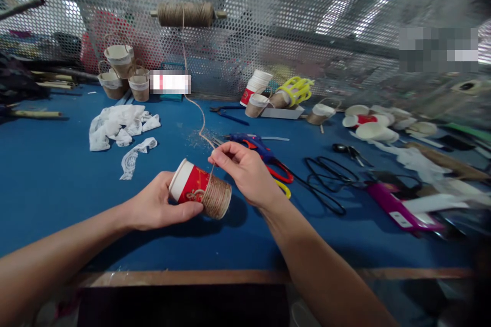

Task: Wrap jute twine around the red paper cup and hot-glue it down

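Note:
My left hand (157, 204) grips a red and white paper cup (195, 184) near its white rim, tilted on its side above the table. Brown twine (217, 196) is wound in close turns around the cup's base end, up to about halfway. Between thumb and fingertips, my right hand (241, 168) pinches the strand just above the cup. From there the strand runs up to a twine spool (186, 14) on a rod at the mesh wall. Beyond my right hand lies a blue glue gun (251, 140), with scissors (282, 171) partly hidden by the hand.
Lace pieces (115, 125) lie at the left, and small twine-covered baskets (138, 86) stand behind them. Pliers (230, 114), stacked paper cups (259, 84) and a white box (282, 112) are at the back. A black cable (326, 184) and a purple package (402, 207) occupy the right.

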A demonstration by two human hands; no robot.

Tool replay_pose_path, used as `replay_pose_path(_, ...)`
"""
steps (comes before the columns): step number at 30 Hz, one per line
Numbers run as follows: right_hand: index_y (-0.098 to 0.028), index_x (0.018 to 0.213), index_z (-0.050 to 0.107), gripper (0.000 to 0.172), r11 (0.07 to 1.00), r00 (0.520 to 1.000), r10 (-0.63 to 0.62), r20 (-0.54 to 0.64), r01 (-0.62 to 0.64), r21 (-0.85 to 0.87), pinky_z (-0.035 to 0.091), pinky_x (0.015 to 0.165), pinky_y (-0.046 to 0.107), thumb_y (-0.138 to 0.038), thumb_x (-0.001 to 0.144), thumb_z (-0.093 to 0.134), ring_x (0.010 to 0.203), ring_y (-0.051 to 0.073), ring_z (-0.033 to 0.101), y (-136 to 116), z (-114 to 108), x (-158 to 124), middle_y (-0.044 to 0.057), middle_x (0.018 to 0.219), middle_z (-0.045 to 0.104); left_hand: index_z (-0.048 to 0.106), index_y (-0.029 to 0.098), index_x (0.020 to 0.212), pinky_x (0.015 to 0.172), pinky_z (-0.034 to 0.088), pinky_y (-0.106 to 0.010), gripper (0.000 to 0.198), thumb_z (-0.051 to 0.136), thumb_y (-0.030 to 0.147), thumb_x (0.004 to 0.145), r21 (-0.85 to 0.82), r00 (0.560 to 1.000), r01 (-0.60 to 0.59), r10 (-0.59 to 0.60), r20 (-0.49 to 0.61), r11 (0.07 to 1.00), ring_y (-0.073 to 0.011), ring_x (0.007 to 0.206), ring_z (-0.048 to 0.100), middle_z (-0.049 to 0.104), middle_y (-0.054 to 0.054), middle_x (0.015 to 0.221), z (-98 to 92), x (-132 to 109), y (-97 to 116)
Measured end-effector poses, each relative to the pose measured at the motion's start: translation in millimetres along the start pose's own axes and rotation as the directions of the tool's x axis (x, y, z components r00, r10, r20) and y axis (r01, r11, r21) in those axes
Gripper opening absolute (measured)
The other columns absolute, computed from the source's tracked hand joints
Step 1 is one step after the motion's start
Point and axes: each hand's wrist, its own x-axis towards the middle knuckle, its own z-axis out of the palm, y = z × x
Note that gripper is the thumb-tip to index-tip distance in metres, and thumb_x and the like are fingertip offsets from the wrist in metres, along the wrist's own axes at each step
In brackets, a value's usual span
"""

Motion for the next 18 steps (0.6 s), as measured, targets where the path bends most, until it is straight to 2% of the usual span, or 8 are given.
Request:
replay_pose_path(6,-0.018,0.07,0.053,0.021,0.996,0.994,0.078,0.074,-0.08,0.037,0.04,0.065,0.028,-0.038,0.076,0.057,0.065,0.012,0.049,1.4,5.7,-2.4,0.0,0.07,0.055,0.059,0.011,0.075,0.05,0.042,-0.018,0.009,0.06,0.02,0.073,0.102,0.994,-0.108,0.11,-0.016,0.989,-0.0086,0.054,0.047,0.056,0.0,0.064,0.0,-1.6,-0.6)
replay_pose_path(11,-0.017,0.072,0.052,0.022,0.991,0.987,0.112,0.118,-0.119,0.057,0.038,0.06,0.026,-0.039,0.077,0.056,0.062,0.011,0.045,0.2,7.9,-4.4,-0.001,0.07,0.052,0.062,0.013,0.071,0.058,0.044,-0.022,0.012,0.061,0.025,0.075,0.249,0.958,-0.272,0.285,-0.017,0.929,-0.0126,0.063,0.052,0.058,-0.002,0.068,-2.0,-1.9,-2.7)
replay_pose_path(14,-0.017,0.072,0.052,0.022,0.99,0.985,0.119,0.127,-0.127,0.058,0.038,0.061,0.027,-0.039,0.077,0.055,0.063,0.011,0.046,-0.5,8.7,-5.0,0.0,0.07,0.052,0.062,0.014,0.069,0.065,0.045,-0.027,0.035,0.044,0.04,0.086,0.315,0.931,-0.34,0.364,-0.016,0.886,-0.0152,0.067,0.052,0.057,-0.004,0.065,-2.7,-1.6,-5.8)
replay_pose_path(16,-0.018,0.072,0.052,0.022,0.99,0.984,0.123,0.13,-0.131,0.053,0.038,0.061,0.027,-0.039,0.077,0.054,0.064,0.011,0.046,-0.8,9.2,-5.2,0.0,0.071,0.053,0.06,0.014,0.067,0.066,0.044,-0.029,0.051,0.028,0.046,0.09,0.355,0.924,-0.339,0.38,-0.049,0.871,-0.0152,0.066,0.05,0.056,-0.004,0.065,-2.4,-1.3,-7.8)
replay_pose_path(18,-0.017,0.072,0.052,0.023,0.99,0.984,0.13,0.12,-0.136,0.042,0.038,0.061,0.027,-0.039,0.077,0.054,0.064,0.011,0.046,-1.0,9.5,-5.3,0.0,0.071,0.053,0.059,0.014,0.066,0.064,0.043,-0.028,0.056,0.022,0.047,0.091,0.373,0.924,-0.325,0.376,-0.071,0.869,-0.0146,0.066,0.049,0.057,-0.005,0.068,-2.1,-0.9,-9.3)
